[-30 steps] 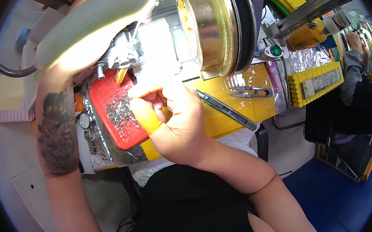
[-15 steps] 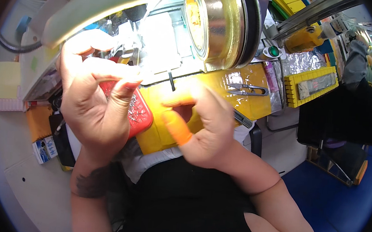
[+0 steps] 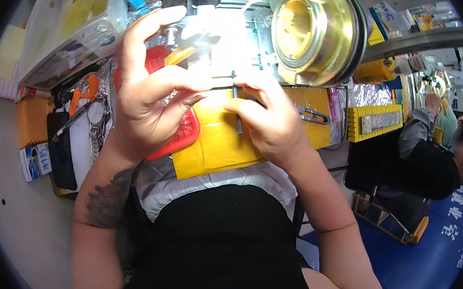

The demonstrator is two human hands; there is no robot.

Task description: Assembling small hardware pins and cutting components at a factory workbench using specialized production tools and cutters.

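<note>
My left hand [image 3: 149, 107] is raised over a red tray [image 3: 191, 138], with thumb and index finger pinched together. Whatever is between those fingertips is too small to make out. Small metal bits lie in the tray, partly hidden by the hand. Across from it, my right hand [image 3: 274, 123] hovers over a yellow mat [image 3: 217, 154], fingers curled and thumb apart from the index finger. A thin black stick [image 3: 238, 124] passes behind its fingertips and appears to lie on the mat. Beyond my left hand is a blurred tool with a yellow-orange part [image 3: 178, 56].
A large gold cylinder with a round glass front [image 3: 321, 37] stands close beyond my right hand. Thread snips [image 3: 314, 116] lie right of it, with a yellow ribbed tray [image 3: 357, 125] farther out. A wristwatch [image 3: 96, 113] lies at left. Another person [image 3: 431, 156] sits at far right.
The view has shifted, so the bench sits farther right and the watch shows. My right hand has moved forward, nearer my left fingertips. My left hand keeps its pinch.
</note>
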